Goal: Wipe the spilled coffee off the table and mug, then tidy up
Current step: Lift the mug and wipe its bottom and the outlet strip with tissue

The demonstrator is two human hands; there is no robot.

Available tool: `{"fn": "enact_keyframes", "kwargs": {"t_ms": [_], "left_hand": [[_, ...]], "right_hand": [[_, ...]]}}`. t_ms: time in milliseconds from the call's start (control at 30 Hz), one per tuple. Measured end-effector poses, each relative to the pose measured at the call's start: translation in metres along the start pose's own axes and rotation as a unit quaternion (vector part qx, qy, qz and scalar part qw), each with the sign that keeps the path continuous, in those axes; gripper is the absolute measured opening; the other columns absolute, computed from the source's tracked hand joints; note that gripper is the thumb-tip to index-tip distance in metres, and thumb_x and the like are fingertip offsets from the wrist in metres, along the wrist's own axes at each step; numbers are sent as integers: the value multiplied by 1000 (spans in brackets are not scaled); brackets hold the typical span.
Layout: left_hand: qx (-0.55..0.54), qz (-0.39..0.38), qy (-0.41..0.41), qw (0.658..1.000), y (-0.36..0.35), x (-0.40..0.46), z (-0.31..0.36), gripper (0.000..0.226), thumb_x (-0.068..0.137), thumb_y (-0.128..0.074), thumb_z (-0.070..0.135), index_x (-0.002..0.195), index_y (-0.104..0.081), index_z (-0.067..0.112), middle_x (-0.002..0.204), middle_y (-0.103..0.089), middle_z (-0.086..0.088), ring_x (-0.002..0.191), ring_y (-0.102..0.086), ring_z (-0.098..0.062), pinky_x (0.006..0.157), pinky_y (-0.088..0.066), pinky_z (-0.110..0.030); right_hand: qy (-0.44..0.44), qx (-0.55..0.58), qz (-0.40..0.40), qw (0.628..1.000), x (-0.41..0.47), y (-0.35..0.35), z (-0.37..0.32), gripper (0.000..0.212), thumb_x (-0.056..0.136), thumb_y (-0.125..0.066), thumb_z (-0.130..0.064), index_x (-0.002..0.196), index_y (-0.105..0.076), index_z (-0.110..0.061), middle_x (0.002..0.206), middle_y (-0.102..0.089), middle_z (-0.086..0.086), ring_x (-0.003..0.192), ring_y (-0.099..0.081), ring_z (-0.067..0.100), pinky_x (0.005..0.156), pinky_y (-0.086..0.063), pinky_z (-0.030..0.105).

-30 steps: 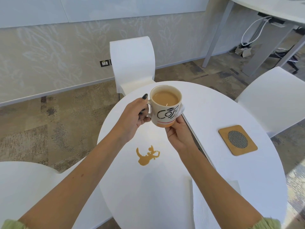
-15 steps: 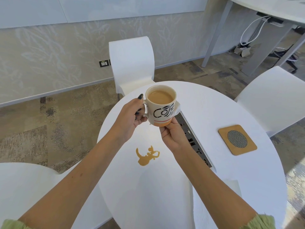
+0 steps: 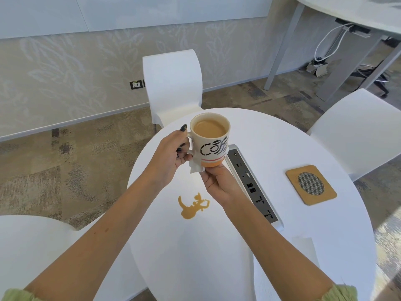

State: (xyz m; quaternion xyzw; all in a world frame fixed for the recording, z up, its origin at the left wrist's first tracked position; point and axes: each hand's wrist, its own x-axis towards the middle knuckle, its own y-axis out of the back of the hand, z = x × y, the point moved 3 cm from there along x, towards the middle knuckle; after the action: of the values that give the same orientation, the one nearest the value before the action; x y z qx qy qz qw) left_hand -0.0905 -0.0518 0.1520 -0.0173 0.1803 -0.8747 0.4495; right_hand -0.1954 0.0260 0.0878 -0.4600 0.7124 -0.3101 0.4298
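Note:
A cream mug with black lettering and an orange base, full of milky coffee, is held upright above the round white table. My left hand grips its handle. My right hand is under the mug's base, pressing a white tissue against the bottom; most of the tissue is hidden. A tan coffee spill lies on the table below and in front of the mug.
A wooden coaster with a mesh centre lies at the right. A grey socket strip runs across the table's middle. More white tissue lies near the front edge. White chairs stand around the table.
The mug and both hands have drifted left across the table. The tissue now shows below the mug at the left, where before it showed at the right.

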Motion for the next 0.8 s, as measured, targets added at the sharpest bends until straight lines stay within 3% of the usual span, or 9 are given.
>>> {"fn": "enact_keyframes", "kwargs": {"t_ms": [100,333,467,533,600,733,800], "left_hand": [[5,6,4,1000,1,0,1,46,97,-47,29,52,-40,26,53,-29,10,49,-20,-11,57,-46,-22],[31,-19,-3,999,3,-2,2,38,98,-45,29,63,-36,20,53,-28,10,47,-21,-10,55,-44,-20],[36,-31,-6,999,4,-2,4,45,99,-44,28,54,-39,26,53,-28,10,47,-21,-10,55,-42,-21],[36,-36,-6,999,6,-2,5,48,99,-44,28,51,-41,29,53,-28,10,48,-22,-10,56,-42,-21],[32,-42,-8,999,8,-2,5,46,99,-44,31,53,-41,28,54,-27,10,48,-23,-9,56,-43,-20],[25,-44,-5,999,15,-2,3,39,98,-45,30,59,-40,24,54,-28,10,47,-25,-8,55,-44,-20],[27,-39,2,999,18,-2,-2,38,98,-44,26,61,-40,22,53,-29,10,46,-26,-8,57,-43,-22]], "right_hand": [[-32,-17,-3,999,-2,2,2,34,92,-35,15,116,-56,6,113,-66,19,101,-67,26,87,-56,31],[-63,-36,-15,997,-15,9,1,39,90,-32,18,101,-67,5,102,-72,16,93,-71,23,77,-59,26],[-102,-5,-24,994,-24,15,-9,35,79,-42,12,109,-60,10,105,-68,23,91,-71,28,65,-59,22],[-118,10,-12,993,-28,19,-17,34,77,-44,9,104,-64,12,100,-68,26,85,-72,30,60,-59,23],[-106,3,8,994,-31,24,-31,33,76,-44,7,100,-67,11,95,-70,27,80,-72,30,59,-60,23],[-41,53,49,997,-27,35,-63,44,75,-42,9,116,-56,4,111,-63,23,81,-72,34,51,-57,20],[-20,23,46,998,-24,36,-78,41,74,-45,9,114,-56,4,106,-68,20,83,-72,31,51,-56,19]]}}
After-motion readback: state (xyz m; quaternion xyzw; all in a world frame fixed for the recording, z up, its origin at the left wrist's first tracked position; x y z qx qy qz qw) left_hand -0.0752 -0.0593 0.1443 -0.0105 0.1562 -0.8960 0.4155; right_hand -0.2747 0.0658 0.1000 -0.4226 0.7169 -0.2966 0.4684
